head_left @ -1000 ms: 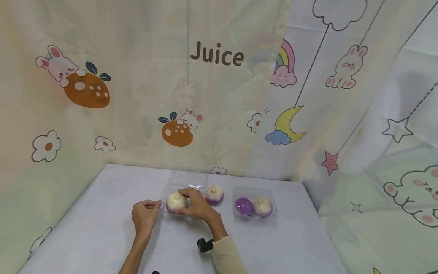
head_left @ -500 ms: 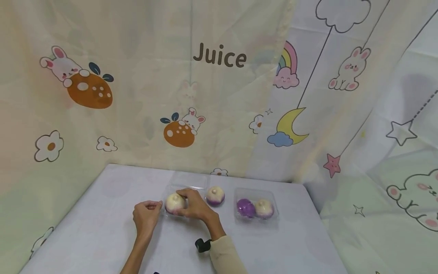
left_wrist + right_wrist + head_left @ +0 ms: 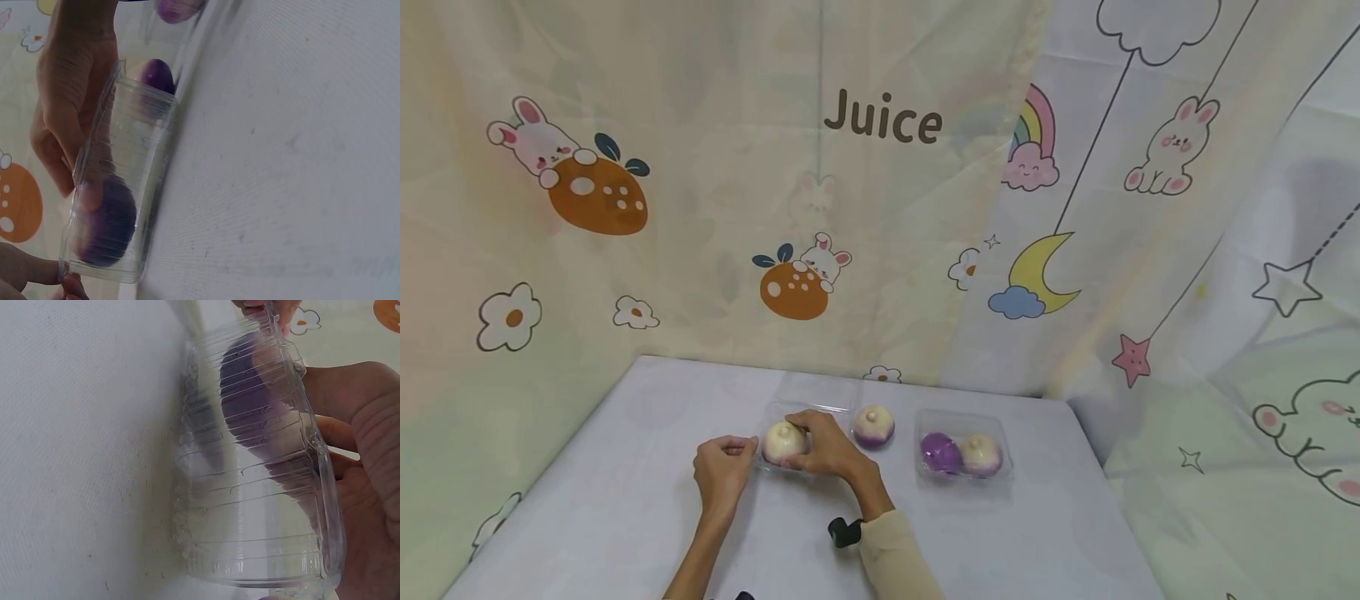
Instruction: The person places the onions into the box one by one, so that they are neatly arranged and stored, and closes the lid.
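In the head view, my right hand [image 3: 833, 448] grips a round cream-and-purple turnip [image 3: 781, 444] with fingers on top and thumb at its front side. The turnip sits inside the left half of a clear plastic clamshell box [image 3: 250, 515], whose lid [image 3: 817, 390] lies open toward the back. Thumb and fingertip of my left hand [image 3: 722, 473] pinch the rim at the box's left end, plain in the left wrist view. Through the ribbed wall, the purple underside [image 3: 112, 225] of the held turnip shows low in the box. Another turnip [image 3: 874, 427] lies just right of the box.
A second clear box [image 3: 925, 416] stands further right, holding a purple ball-like item [image 3: 940, 453] and a cream-and-purple turnip [image 3: 982, 455] side by side. Printed curtains [image 3: 887, 208] hang behind the white table [image 3: 1000, 533]. A black wrist device [image 3: 844, 532] sits at my right wrist.
The held turnip and my right hand have shifted slightly left inside the box. My left hand stays at the rim. The head view has moved a little.
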A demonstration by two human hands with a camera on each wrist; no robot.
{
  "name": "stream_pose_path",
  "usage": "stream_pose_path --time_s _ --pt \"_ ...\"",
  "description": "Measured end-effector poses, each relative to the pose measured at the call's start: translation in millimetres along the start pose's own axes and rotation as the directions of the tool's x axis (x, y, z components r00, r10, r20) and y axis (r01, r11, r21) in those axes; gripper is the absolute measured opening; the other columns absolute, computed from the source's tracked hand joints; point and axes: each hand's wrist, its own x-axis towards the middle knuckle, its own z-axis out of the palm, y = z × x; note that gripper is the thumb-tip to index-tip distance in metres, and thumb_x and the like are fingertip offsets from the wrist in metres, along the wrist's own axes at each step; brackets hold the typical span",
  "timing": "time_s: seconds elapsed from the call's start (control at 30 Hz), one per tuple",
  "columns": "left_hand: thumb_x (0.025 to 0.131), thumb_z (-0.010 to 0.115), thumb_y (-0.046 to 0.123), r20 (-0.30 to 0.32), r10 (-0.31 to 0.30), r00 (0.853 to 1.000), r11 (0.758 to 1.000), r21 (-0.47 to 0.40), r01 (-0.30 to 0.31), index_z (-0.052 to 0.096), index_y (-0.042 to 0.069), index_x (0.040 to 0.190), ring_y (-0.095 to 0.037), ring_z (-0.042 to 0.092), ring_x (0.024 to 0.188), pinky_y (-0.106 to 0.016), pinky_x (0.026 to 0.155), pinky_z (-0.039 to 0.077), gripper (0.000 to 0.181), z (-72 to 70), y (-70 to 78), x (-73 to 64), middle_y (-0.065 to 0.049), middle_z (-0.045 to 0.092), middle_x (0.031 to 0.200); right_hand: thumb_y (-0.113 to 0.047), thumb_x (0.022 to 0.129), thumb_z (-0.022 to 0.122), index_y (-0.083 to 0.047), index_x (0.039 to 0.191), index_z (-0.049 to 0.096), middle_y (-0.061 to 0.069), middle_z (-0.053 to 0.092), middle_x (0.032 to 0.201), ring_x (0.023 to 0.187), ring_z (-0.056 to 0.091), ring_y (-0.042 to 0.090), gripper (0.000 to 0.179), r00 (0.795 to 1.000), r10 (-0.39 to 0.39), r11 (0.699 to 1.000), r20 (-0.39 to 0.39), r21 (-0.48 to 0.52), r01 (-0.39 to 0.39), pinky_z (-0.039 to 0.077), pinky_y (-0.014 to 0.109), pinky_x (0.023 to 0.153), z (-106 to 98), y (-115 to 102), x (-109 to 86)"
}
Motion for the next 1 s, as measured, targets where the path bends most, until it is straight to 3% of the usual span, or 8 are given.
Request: stream_pose_path --time_s 0.43,0.7,1.0 --pt "0.095 0.080 0.011 0.012 0.012 1.000 1.000 0.000 -0.012 0.080 -0.008 0.089 -0.013 0.061 0.062 -0.023 0.055 0.046 0.020 -1.3 0.3 -1.2 -0.019 0.077 0.078 -0.022 0.085 0.095 0.003 0.142 0.069 0.013 0.077 0.137 0.128 0.072 0.020 0.067 1.000 -0.026 1.000 0.002 -0.011 0.026 0.058 0.035 0.112 -0.4 4.3 1.1" --pt "0.095 0.079 0.012 0.015 -0.002 1.000 1.000 0.006 0.002 0.080 -0.008 0.090 -0.015 0.061 0.062 -0.023 0.054 0.045 0.020 -2.1 -1.9 -0.6 -0.018 0.076 0.076 -0.023 0.086 0.096 -0.003 0.146 0.067 0.008 0.075 0.142 0.134 0.068 0.018 0.070 0.997 0.068 0.997 0.040 -0.023 -0.067 0.053 0.030 0.119 -0.2 -2.7 -1.0" --pt "0.095 0.080 0.012 0.010 0.002 1.000 1.000 0.001 -0.002 0.080 -0.008 0.089 -0.015 0.061 0.061 -0.023 0.053 0.045 0.021 -1.6 -1.5 -0.3 -0.018 0.076 0.076 -0.025 0.085 0.095 -0.002 0.145 0.068 0.009 0.076 0.140 0.131 0.070 0.017 0.069 0.998 0.051 0.998 0.043 -0.029 -0.050 0.055 0.030 0.116 -0.7 -1.8 1.3"
